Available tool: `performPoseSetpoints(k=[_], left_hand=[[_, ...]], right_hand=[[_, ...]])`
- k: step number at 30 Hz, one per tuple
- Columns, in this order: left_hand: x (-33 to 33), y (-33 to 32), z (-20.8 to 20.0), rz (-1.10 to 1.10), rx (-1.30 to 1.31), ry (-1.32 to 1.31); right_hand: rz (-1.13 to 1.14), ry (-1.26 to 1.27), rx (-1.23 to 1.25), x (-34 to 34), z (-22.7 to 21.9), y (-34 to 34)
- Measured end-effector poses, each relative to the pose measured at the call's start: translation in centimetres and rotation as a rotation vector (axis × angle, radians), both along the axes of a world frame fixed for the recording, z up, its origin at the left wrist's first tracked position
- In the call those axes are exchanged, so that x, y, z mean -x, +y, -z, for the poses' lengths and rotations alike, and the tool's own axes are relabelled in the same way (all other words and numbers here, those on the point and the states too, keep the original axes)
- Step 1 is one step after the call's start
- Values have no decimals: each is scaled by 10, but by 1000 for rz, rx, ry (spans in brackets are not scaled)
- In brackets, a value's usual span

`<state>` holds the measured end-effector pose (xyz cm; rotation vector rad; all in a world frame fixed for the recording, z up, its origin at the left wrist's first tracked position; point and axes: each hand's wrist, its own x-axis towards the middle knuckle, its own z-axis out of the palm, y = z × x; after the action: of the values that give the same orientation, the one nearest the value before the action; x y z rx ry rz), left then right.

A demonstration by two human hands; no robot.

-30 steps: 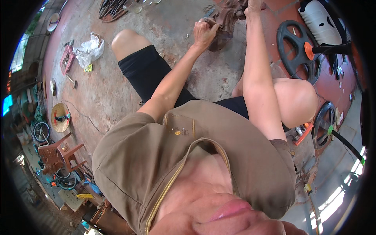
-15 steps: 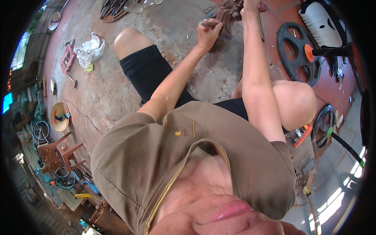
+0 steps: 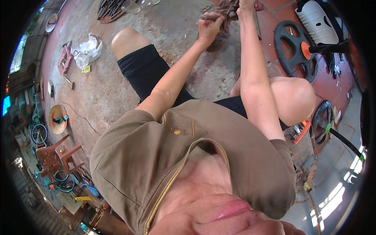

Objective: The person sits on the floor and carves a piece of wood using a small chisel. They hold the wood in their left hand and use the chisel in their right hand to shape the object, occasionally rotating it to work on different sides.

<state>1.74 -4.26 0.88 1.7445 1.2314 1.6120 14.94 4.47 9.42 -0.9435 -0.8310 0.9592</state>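
On the left a white plastic bag (image 3: 88,51) lies on the grey floor (image 3: 102,88), and farther right, past the bent left knee (image 3: 130,39), the left hand (image 3: 207,31) curls its fingers around a short brown rod (image 3: 210,16), close beside the carved brown piece (image 3: 228,9). That piece appears to rest on the floor between the hands, cut off by the upper edge; it looks stiff and fairly heavy, with ridges that could chip, so its rounded nearer end seems the safer hold. At its right, the right hand (image 3: 246,6) is too cropped to tell what its fingers grasp.
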Motion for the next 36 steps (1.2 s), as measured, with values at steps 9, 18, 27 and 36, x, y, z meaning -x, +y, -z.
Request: performPoseSetpoints(k=[9, 18, 27, 36], left_hand=[[5, -22, -2, 141, 443, -27], [-2, -25, 7, 76, 178, 31], [-8, -35, -20, 91, 261, -204], [24, -28, 22, -37, -23, 209]], right_hand=[[39, -41, 7, -10, 5, -3], [52, 4, 15, -16, -2, -9], [33, 8, -27, -10, -6, -15], [-5, 16, -36, 22, 5, -2]])
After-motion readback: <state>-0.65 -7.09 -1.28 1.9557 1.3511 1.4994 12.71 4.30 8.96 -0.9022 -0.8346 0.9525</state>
